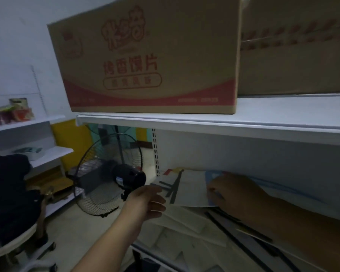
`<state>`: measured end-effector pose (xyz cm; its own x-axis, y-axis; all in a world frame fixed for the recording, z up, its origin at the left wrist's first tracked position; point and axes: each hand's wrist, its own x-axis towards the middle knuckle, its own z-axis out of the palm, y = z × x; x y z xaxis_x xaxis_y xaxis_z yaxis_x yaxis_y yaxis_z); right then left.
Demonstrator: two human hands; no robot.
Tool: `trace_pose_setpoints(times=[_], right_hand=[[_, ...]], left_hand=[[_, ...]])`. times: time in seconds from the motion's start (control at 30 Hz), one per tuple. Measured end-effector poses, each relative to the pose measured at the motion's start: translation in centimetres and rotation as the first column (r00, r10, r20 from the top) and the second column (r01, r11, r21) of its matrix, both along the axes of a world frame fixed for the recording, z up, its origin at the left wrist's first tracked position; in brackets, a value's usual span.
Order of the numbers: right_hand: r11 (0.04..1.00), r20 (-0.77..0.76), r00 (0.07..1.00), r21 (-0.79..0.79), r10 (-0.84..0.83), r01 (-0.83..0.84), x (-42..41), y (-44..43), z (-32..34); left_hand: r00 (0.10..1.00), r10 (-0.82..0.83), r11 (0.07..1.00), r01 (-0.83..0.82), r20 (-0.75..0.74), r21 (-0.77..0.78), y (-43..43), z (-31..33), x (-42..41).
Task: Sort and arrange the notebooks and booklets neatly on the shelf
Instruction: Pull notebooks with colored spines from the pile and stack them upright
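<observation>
A white booklet (188, 188) with grey bars on its cover lies on top of a loose pile of notebooks (186, 228) on the lower shelf (145, 250). My left hand (147, 203) is at the booklet's left edge, fingers spread and touching it. My right hand (238, 191) lies flat on the pile to the right, fingers on a blue-edged booklet (211, 176). Whether either hand grips anything is not clear in the dim light.
A large cardboard box (145, 55) and a second box (294, 46) stand on the upper shelf board (204, 122) overhead. A black fan (110, 173) stands just left of the shelf. A chair (12, 213) and side shelves (28, 122) are at far left.
</observation>
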<state>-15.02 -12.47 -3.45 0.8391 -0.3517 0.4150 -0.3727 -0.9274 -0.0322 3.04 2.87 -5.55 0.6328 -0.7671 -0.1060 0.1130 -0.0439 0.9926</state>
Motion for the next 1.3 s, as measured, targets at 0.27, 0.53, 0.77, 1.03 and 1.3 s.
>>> trace_pose_setpoints(times=[0.27, 0.53, 0.77, 1.03, 1.3], right_hand=[[0.971, -0.266, 0.948, 0.112, -0.176, 0.212, 1.5, 3.4, -1.2], [0.885, 0.253, 0.897, -0.207, -0.363, 0.417, 2.7, 6.3, -1.6], [0.936, 0.039, 0.967, -0.246, -0.25, 0.252, 6.9, 9.2, -4.7], [0.781, -0.352, 0.776, 0.166, -0.524, 0.602, 7.1, 8.4, -3.2], [0.73, 0.016, 0.776, 0.351, -0.631, 0.586, 7.7, 7.5, -2.8]], left_hand=[[0.946, -0.32, 0.946, 0.322, -0.039, 0.035, -2.1, -1.4, 5.1], [0.847, -0.463, 0.877, 0.48, -0.261, 0.004, -3.6, -1.0, 7.8], [0.722, -0.562, 0.804, 0.591, -0.403, -0.061, -3.4, -1.5, 8.6], [0.806, -0.49, 0.869, 0.424, -0.331, -0.255, -2.7, -3.1, 13.9], [0.807, -0.497, 0.865, 0.431, -0.319, -0.257, -1.0, -3.3, 16.4]])
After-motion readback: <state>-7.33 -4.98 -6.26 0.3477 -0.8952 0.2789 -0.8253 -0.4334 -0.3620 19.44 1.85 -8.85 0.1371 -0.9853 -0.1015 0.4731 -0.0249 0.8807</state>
